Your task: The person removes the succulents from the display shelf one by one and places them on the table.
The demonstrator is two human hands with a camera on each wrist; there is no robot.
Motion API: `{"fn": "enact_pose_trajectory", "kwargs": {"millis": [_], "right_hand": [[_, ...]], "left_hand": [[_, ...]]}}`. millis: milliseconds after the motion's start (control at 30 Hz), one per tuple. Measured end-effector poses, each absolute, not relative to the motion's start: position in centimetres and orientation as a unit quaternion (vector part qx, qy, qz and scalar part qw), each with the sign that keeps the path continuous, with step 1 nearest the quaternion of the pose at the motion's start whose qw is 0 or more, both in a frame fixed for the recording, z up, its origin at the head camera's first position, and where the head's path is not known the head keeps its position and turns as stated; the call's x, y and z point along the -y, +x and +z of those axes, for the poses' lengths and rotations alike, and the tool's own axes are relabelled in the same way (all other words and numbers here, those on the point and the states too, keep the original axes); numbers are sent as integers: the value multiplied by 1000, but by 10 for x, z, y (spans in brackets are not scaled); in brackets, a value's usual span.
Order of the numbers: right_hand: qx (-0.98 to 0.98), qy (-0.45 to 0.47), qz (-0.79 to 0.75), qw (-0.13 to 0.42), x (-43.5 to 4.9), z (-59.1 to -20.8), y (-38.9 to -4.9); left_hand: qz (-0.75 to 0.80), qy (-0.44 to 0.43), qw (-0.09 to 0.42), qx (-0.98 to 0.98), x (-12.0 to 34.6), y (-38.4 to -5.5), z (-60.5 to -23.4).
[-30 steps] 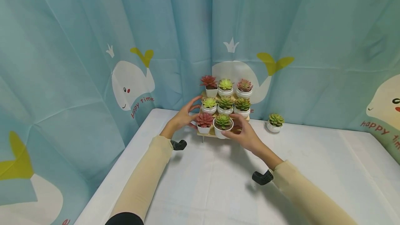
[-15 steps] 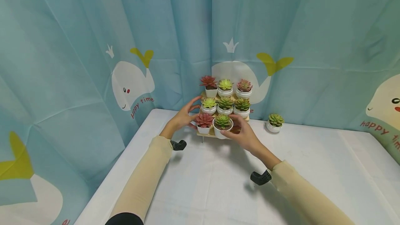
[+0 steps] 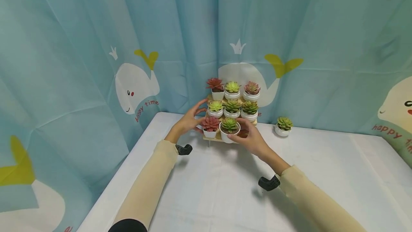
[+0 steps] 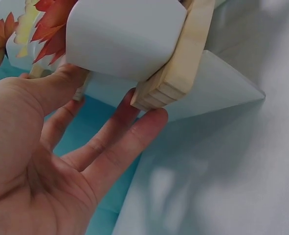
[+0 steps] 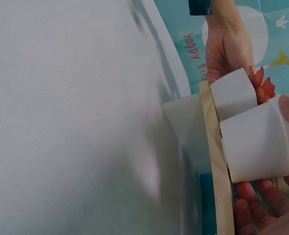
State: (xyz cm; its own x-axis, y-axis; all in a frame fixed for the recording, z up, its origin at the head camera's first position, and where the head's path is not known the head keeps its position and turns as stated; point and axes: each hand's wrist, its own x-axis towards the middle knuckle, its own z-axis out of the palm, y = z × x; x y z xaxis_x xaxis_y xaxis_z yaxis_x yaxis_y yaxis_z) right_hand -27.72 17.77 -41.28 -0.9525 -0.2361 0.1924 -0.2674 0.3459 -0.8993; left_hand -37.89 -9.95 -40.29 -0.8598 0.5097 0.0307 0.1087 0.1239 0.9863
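Observation:
In the head view, my right hand holds a potted green succulent by its round white pot, thumb at the front. The right wrist view shows the pot's base against the lowest wooden shelf of a tiered plant stand. Beside it is a red succulent in a squarish white pot. My left hand is at the stand's left side. In the left wrist view its thumb is by the squarish pot, and spread, fairly straight fingers touch the shelf's end.
Several potted succulents, such as a light green one, fill the two upper tiers. Another green succulent stands on the white-covered table, to the right of the stand. A blue whale-print curtain hangs close behind.
Almost nothing differs. My right wrist has shifted very slightly left, while the pot and my left hand stay in place.

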Motion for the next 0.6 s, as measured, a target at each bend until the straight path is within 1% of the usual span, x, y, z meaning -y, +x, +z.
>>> {"fn": "enact_pose_trajectory", "kwargs": {"millis": [600], "right_hand": [[819,152,553,11,-178,-411,-277]], "left_hand": [[624,201,147,-741,98,-376,-400]]}}
